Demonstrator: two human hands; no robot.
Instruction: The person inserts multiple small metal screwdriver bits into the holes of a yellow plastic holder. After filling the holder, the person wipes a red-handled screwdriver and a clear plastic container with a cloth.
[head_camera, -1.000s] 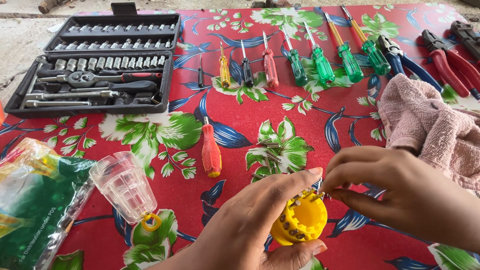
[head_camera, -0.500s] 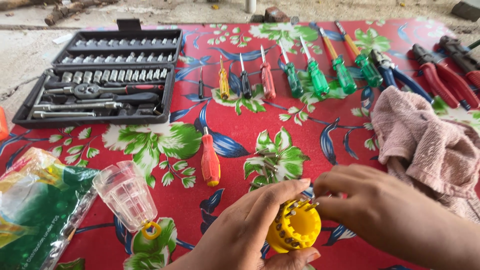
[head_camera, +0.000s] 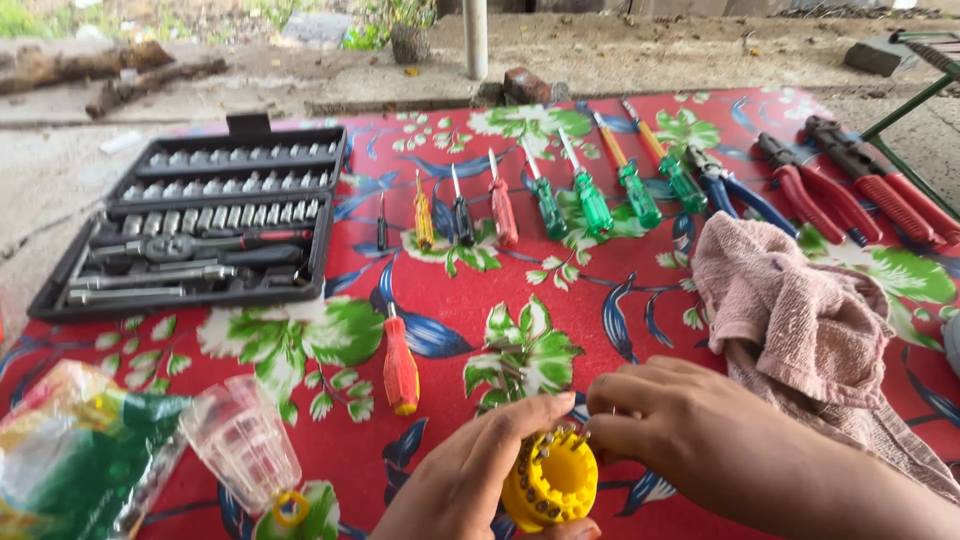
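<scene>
- Head view: the left hand (head_camera: 470, 480) cups a round yellow bit holder (head_camera: 549, 480) from below and behind, thumb laid across its top rim, fingers closed round it.
- The right hand (head_camera: 670, 420) is pinched shut at the holder's upper right edge, fingertips (head_camera: 598, 432) on a small metal bit standing in the ring; the bit itself is too small to make out.
- The holder sits low in the middle of the view, just above the red flowered table (head_camera: 600, 300), between both hands.
- Against half a second ago, the holder has stayed between the hands; the right fingers have drawn in tighter over the rim, and the camera has tipped up, showing more ground beyond the table.
- A clear plastic cap (head_camera: 240, 440) lies left of the left hand, beside a green bag (head_camera: 70, 470).
- An orange-handled screwdriver (head_camera: 400, 365) lies above the hands, apart from them.
- A pink rag (head_camera: 800, 320) lies heaped just right of the right hand.
- Farther back: an open black socket case (head_camera: 210, 230), a row of screwdrivers (head_camera: 560, 195), and pliers (head_camera: 850, 180) at the far right.
</scene>
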